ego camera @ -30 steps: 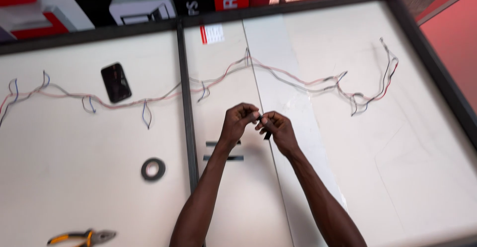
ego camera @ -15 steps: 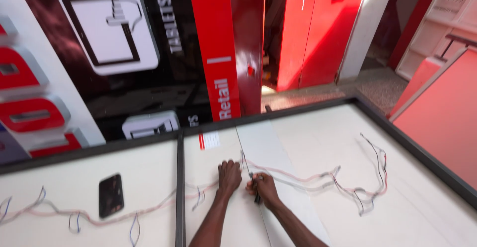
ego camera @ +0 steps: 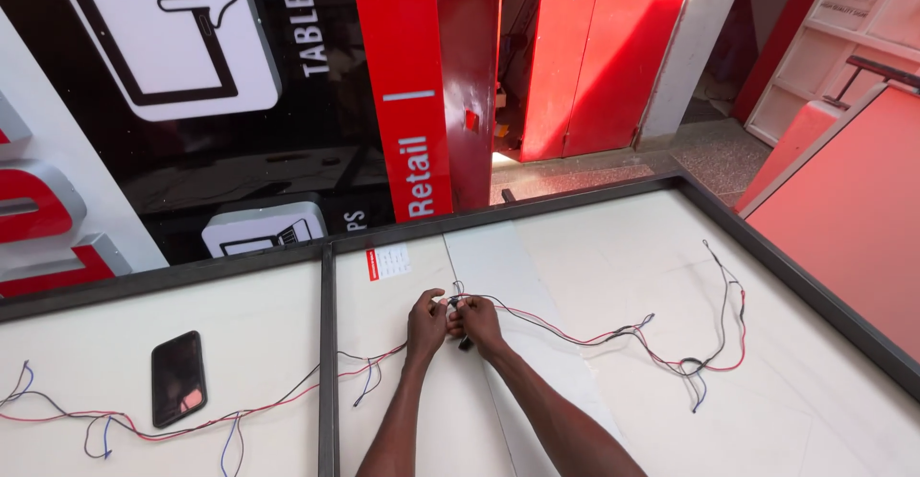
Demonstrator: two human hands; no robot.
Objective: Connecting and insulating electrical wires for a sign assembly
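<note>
One head-worn camera looks forward and down from above the white worktop (ego camera: 671,295), fairly near; both forearms reach in from the bottom edge, and red panels (ego camera: 594,46) fill the top.

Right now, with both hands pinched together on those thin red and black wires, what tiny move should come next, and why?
Probably a small twist of the fingertips at the joint. The left hand and right hand meet on the thin red and black wires, which trail loose both ways across the white panel, so only the pinched spot needs work.
</note>
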